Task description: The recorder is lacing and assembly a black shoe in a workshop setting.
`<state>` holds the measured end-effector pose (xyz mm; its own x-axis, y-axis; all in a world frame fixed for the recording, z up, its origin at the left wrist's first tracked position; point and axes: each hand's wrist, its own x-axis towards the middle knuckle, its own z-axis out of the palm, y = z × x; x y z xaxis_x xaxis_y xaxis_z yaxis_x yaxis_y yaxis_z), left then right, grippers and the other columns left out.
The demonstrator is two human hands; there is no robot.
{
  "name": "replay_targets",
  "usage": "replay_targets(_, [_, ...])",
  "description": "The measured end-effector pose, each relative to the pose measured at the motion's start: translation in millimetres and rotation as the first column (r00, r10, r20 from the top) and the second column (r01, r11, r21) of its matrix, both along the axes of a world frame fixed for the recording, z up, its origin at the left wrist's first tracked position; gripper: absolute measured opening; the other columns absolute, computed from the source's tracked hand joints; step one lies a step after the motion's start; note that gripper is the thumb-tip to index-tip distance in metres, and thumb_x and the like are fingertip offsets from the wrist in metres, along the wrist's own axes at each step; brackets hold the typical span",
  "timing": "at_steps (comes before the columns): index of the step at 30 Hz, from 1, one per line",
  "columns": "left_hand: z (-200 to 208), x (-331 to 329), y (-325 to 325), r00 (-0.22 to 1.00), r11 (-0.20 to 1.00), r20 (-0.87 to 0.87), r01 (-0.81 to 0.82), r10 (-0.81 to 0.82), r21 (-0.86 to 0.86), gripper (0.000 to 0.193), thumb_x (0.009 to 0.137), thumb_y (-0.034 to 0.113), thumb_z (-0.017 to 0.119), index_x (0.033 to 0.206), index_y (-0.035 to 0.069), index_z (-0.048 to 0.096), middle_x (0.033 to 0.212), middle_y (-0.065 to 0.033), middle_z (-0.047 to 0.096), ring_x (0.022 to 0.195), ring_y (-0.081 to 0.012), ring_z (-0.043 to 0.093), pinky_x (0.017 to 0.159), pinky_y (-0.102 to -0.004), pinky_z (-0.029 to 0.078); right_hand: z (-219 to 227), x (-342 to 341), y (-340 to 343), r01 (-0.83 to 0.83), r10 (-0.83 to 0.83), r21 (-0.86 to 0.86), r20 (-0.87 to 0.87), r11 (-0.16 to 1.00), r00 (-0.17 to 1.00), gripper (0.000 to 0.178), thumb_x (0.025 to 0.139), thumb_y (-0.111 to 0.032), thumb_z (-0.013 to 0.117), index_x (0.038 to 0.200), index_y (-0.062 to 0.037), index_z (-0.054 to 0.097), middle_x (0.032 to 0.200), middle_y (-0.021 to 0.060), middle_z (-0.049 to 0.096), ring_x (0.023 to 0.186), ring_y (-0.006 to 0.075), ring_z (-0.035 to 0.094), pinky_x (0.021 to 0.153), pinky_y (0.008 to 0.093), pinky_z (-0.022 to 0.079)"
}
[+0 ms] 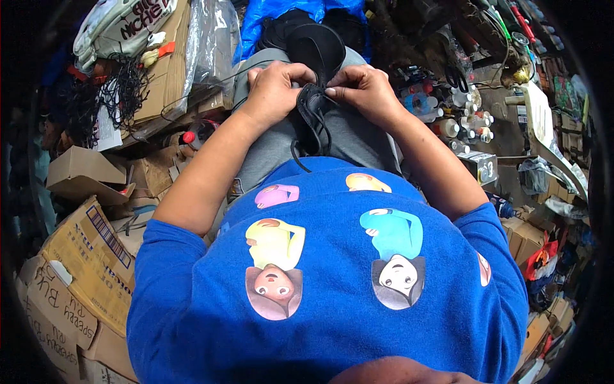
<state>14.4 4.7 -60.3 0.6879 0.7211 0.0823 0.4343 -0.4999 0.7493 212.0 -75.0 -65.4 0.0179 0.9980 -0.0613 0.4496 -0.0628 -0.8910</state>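
A black shoe [311,112] lies on my lap between my knees, its opening facing up at the far end. A thin black lace [298,157] trails from its near end. My left hand [275,91] is closed on the shoe's edge from the left, thumb and fingers pressed together. From the right, my right hand [366,96] pinches at the same spot, with a dark strand at its fingertips that looks like the lace. The two hands are close together, and the exact grip is partly hidden by the fingers.
Flattened cardboard [163,70], a clear plastic bag [214,45] and a tangle of black cords [125,89] lie at the left. An open cardboard box [86,169] stands nearer. Several small bottles [451,128] and a white plastic chair [543,125] are at the right.
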Motion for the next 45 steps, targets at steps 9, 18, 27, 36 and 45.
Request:
replay_targets(9, [19.6, -20.1, 2.4, 0.992, 0.988, -0.098, 0.089, -0.077, 0.123, 0.012, 0.079, 0.006, 0.064, 0.09, 0.002, 0.063, 0.083, -0.012, 0.062, 0.086, -0.0285, 0.06, 0.078, -0.0362, 0.046, -6.7, 28.6, -16.5, 0.001, 0.002, 0.087, -0.038, 0.996, 0.999, 0.018, 0.076, -0.018, 0.077, 0.086, -0.0062, 0.068, 0.088, 0.0038, 0.053, 0.086, 0.0153, 0.055, 0.08, 0.0286, 0.045])
replay_targets(18, [37.4, -1.9, 11.0, 0.865, 0.906, -0.394, 0.395, -0.311, 0.154, 0.029, 0.077, -0.002, 0.05, 0.102, 0.004, 0.063, 0.092, -0.0203, 0.064, 0.092, -0.0377, 0.06, 0.081, -0.0462, 0.047, 49.1, 50.9, -35.9, -0.065, 0.045, -0.118, -0.161, 0.991, 0.986, 0.015, 0.087, -0.014, 0.065, 0.086, -0.0005, 0.06, 0.081, 0.001, 0.055, 0.083, 0.0092, 0.054, 0.075, 0.0254, 0.044])
replay_targets(27, [37.5, 5.0, 25.3, 0.811, 0.845, -0.394, 0.517, -0.432, 0.138, 0.026, 0.074, 0.002, 0.052, 0.097, 0.004, 0.064, 0.088, -0.0209, 0.064, 0.087, -0.0384, 0.061, 0.079, -0.0463, 0.048, 66.8, 19.8, -3.2, -0.379, 0.184, 0.062, 0.793, 0.923, 0.58, 0.006, 0.08, -0.016, 0.059, 0.084, -0.0126, 0.062, 0.081, 0.0061, 0.064, 0.086, 0.0267, 0.061, 0.081, 0.0409, 0.041])
replay_targets(36, [30.3, -25.7, 27.5, 0.853, 0.858, -0.281, 0.491, -0.439, 0.152, 0.006, 0.078, 0.007, 0.05, 0.081, 0.005, 0.055, 0.075, -0.0176, 0.057, 0.079, -0.0379, 0.057, 0.073, -0.0445, 0.046, 47.9, -3.5, 7.1, -0.569, 0.287, 0.049, 0.826, 0.821, 0.485, 0.011, 0.079, -0.013, 0.056, 0.09, -0.0133, 0.056, 0.067, 0.0052, 0.061, 0.075, 0.0249, 0.062, 0.074, 0.0384, 0.04])
replay_targets(45, [71.7, -173.8, 54.9, 0.982, 0.997, -0.172, -0.071, 0.072, 0.01, 0.014, 0.084, 0.007, 0.062, 0.096, 0.001, 0.066, 0.085, -0.0082, 0.066, 0.081, -0.0167, 0.062, 0.074, -0.0281, 0.048, 26.2, 113.7, -46.5, 0.081, -0.054, -0.138, 0.189, 0.987, 0.98, 0.004, 0.082, -0.011, 0.061, 0.08, -0.0076, 0.062, 0.073, 0.0059, 0.061, 0.073, 0.022, 0.061, 0.067, 0.0335, 0.047])
